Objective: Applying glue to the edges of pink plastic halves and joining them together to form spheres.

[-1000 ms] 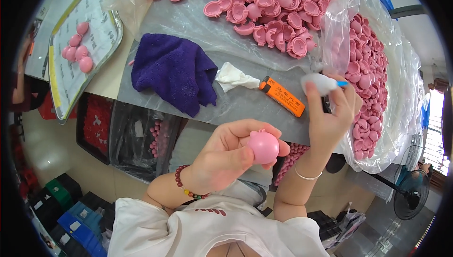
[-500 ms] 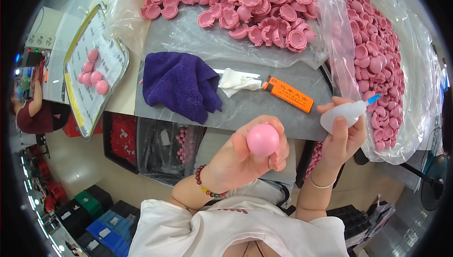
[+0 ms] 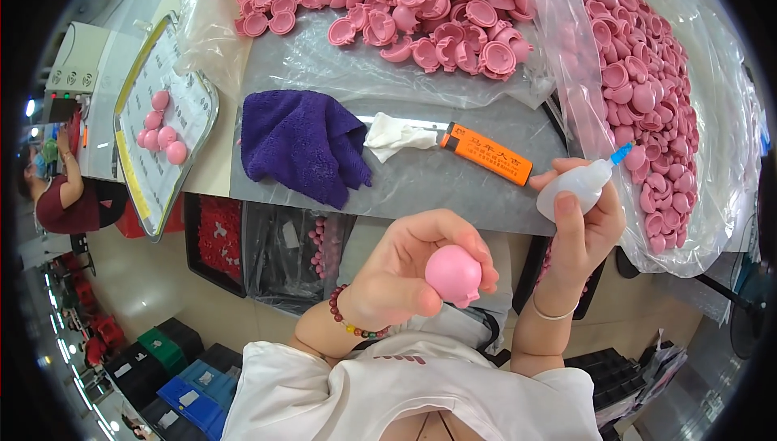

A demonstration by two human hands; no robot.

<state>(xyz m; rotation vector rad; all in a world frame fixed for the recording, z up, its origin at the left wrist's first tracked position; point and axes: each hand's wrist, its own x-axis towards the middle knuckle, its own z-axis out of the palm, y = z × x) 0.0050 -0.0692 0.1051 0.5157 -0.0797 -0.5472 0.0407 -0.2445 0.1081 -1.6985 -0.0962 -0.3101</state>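
Observation:
In front of my chest, my left hand grips a pink plastic ball between thumb and fingers; a small notched tab shows on its lower side. To the right, my right hand is closed round a translucent white squeeze bottle with a blue needle tip, which points up and right, away from the ball. Beyond my hands, an orange box-shaped item lies on the grey table mat, beside a crumpled white cloth and a purple towel.
A heap of pink half shells covers the far table. More shells fill a clear plastic bag at right. Several finished-looking balls sit on a tray at left. Bins stand below the edge; another person sits far left.
My left hand has turned the pink ball, so its notched tab now faces down toward me, and lowered it slightly. My right hand and the bottle have shifted a little left.

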